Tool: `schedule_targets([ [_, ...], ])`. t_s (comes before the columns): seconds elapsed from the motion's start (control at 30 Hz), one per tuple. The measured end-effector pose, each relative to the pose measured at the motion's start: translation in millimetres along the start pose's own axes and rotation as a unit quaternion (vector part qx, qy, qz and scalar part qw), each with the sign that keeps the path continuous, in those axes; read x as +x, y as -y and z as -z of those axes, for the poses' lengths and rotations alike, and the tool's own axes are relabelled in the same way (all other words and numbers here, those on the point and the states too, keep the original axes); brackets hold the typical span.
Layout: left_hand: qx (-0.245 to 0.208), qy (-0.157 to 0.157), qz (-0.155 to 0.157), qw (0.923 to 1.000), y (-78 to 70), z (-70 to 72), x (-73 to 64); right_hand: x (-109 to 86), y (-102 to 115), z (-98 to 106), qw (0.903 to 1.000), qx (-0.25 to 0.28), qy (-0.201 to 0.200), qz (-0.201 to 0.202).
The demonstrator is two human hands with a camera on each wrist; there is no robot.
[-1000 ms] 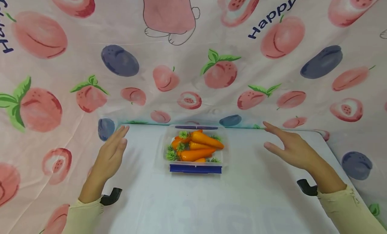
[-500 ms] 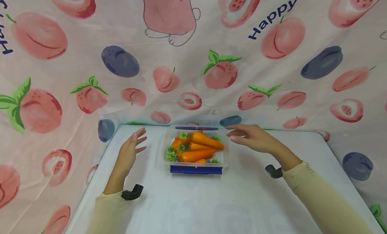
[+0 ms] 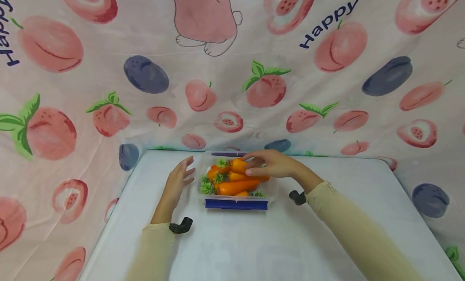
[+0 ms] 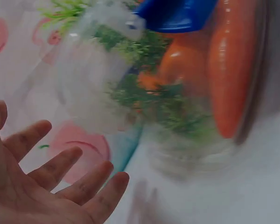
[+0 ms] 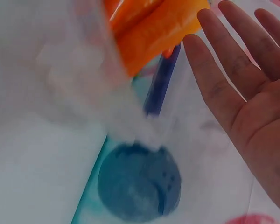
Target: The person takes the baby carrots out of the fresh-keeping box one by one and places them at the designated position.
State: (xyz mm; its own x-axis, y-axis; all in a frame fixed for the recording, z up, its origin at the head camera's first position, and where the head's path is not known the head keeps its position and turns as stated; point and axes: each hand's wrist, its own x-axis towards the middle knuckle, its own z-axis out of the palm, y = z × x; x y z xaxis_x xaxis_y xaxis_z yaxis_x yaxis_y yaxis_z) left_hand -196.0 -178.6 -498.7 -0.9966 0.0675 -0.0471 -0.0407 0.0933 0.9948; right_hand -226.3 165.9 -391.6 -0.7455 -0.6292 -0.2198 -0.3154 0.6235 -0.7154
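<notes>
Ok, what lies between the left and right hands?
In the head view, the left part of the clear box lies there, holding orange carrots and green tufts.

The right hand (image 3: 274,163) moves left, from well apart on the right of the bench (image 3: 232,248) to a place over the right part of the box (image 3: 236,198). It now hides part of the large carrot (image 3: 238,166) at far right and the right end of the far blue clip (image 3: 228,154). The left hand (image 3: 176,183) moves right, its fingers now spread, to just beside the box.
</notes>
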Motion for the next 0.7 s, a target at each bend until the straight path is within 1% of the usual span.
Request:
schedule_targets([
  [0.17,-0.007,-0.005,0.023,0.9997,16.7,-11.8,5.2,24.2,6.8,-11.7,0.9991,0.005,0.038,0.02],
  [0.27,-0.006,-0.014,0.024,0.9996,25.2,-17.1,6.6,36.5,8.7,-20.0,0.9977,0.005,0.062,0.025],
  [0.3,-0.005,-0.016,0.021,0.9996,27.5,-18.4,6.7,40.0,9.6,-22.5,0.9973,0.004,0.069,0.024],
  [0.4,-0.023,-0.018,0.01,0.9995,33.4,-21.6,6.4,48.4,12.6,-29.1,0.9952,0.01,0.095,0.021],
  [0.53,-0.041,-0.013,-0.004,0.9991,37.1,-25.1,3.9,55.2,16.7,-35.1,0.9933,-0.004,0.115,0.018],
  [0.7,-0.034,-0.003,-0.03,0.999,38.5,-28.3,2.4,62.3,19.7,-41.2,0.9911,-0.024,0.13,0.012],
])
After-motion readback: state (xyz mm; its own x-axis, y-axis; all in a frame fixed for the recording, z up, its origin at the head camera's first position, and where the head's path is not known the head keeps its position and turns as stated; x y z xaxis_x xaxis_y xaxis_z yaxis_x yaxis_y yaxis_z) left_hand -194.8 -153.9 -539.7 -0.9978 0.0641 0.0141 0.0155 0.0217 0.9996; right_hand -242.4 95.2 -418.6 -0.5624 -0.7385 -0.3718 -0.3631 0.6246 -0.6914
